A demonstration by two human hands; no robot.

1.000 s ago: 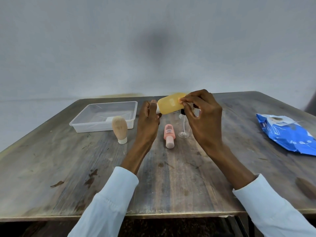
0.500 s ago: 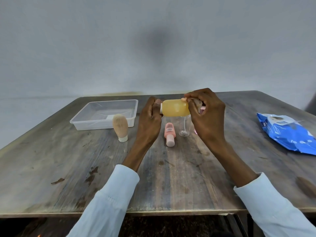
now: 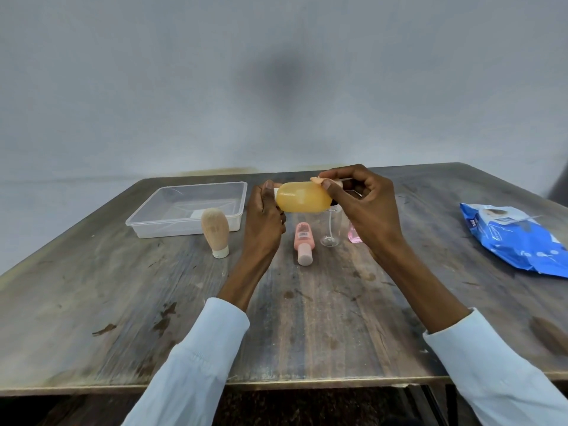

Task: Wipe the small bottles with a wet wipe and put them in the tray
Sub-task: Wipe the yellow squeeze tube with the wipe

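Yellow bottle [image 3: 302,198] held sideways above table [image 3: 307,318], long axis running left to right, capped end toward left, rounded base toward right. Translucent amber body, smooth and oval. Left hand [image 3: 266,221] curled round the cap end; right hand [image 3: 365,210] pinching a small peach scrap against bottle's upper right end. Below: pink bottle [image 3: 303,241] lying cap toward viewer, beige bottle [image 3: 215,231] standing on its cap just beside clear tray [image 3: 187,210]. Blue wipes pack [image 3: 516,238] well apart, far right.
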